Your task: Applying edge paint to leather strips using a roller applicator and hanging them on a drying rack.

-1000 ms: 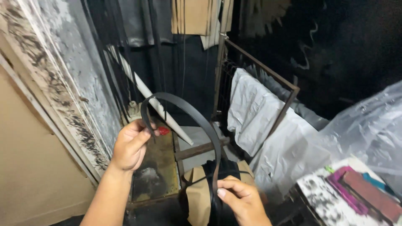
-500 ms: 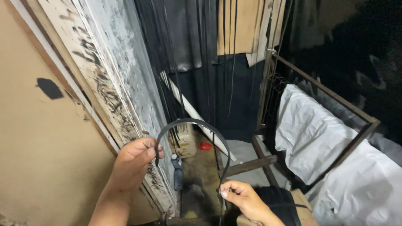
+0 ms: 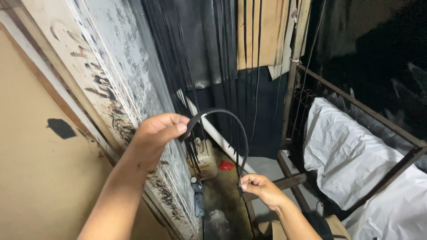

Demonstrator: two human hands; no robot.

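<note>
- 2 hands are up in front of the camera, both on 1 black strap [image 3: 231, 122] that arches between them like a hoop.
- The left hand [image 3: 158, 133] sits higher, fingers closed, pinching the strap's flat upper end between thumb and forefinger.
- The right hand [image 3: 262, 189] is lower and nearer the body, fingers closed in a pinch on the strap's thin lower end.
- The strap itself hangs in mid-air, touching nothing but the 2 hands, just in front of a curtain of black hanging strips [image 3: 195, 58] that look like more of the same stuff.
- To the left stands a paint-smeared white board [image 3: 111, 75] leaning against a tan wall [image 3: 40, 178].
- To the right, a rusty metal frame [image 3: 356, 106] carries white plastic sheeting [image 3: 351, 151]; a white pipe [image 3: 213, 133] slants down behind the strap.
- Down on the floor, a small red object [image 3: 226, 166] lies well below the hands.
- My read of the step: the strap is being held out and bent between both hands, as if checked or shaped.
- Whatever the next move is, it calls for keeping both pinches firm, because the bent strap looks springy and could flick free if either end slips.
</note>
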